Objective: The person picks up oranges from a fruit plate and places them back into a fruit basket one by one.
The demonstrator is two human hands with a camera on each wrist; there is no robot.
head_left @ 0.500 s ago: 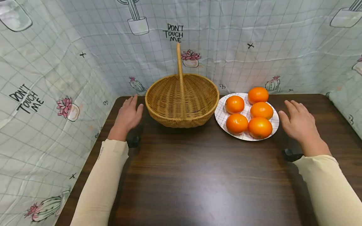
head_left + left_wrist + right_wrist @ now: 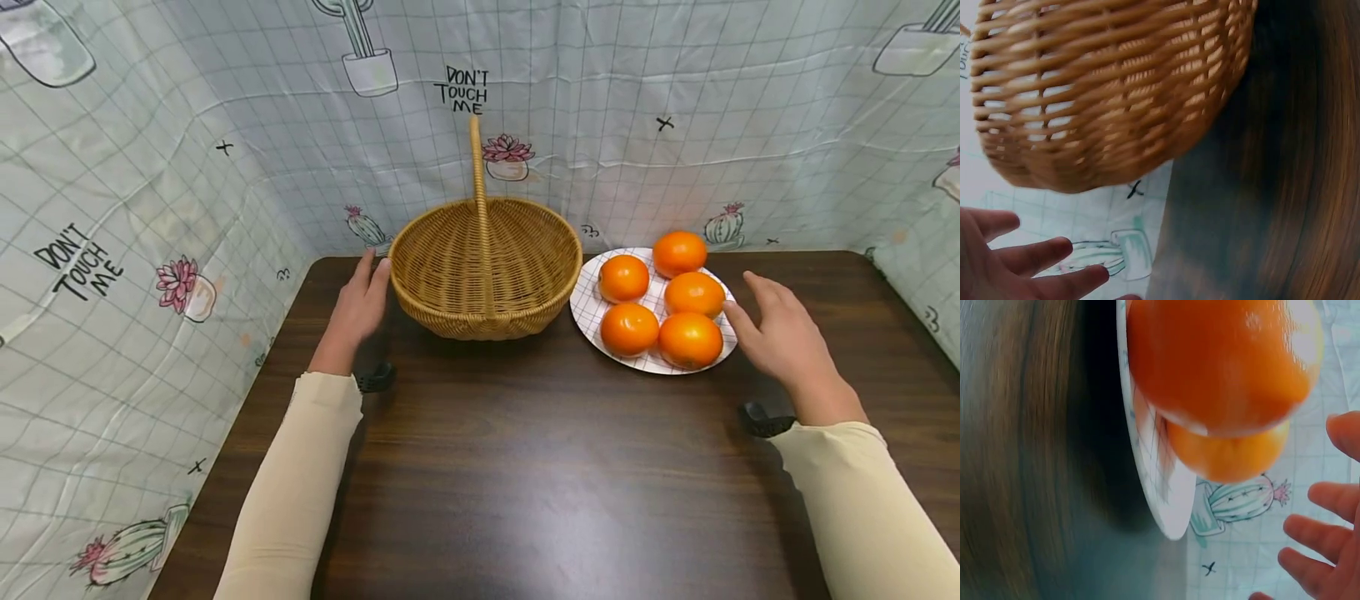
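Note:
A woven wicker basket point(image 2: 442, 321) with a tall hoop handle stands near the back of the table, nothing inside it. My left hand point(image 2: 358, 308) is at its left rim, fingers extended; in the left wrist view the spread fingers point(image 2: 1035, 255) show beside the basket's wall point(image 2: 1116, 94). Right of the basket sits a white plate with a grid pattern point(image 2: 588, 304), bearing several oranges point(image 2: 690, 340). Close to the plate's right edge is my right hand point(image 2: 787, 337), holding nothing, its fingers apart. The right wrist view shows those fingers point(image 2: 1332, 537) beside an orange point(image 2: 1222, 362).
The dark brown wooden table point(image 2: 540, 467) reaches back to a grid-patterned cloth point(image 2: 615, 108) with cactus drawings, which hangs behind and at both sides. A black wrist strap point(image 2: 765, 419) shows at the right cuff, and another point(image 2: 375, 379) at the left.
My left hand has moved right, up to the basket's rim. My right hand has shifted left toward the plate. The rearmost orange appears slightly further left on the plate.

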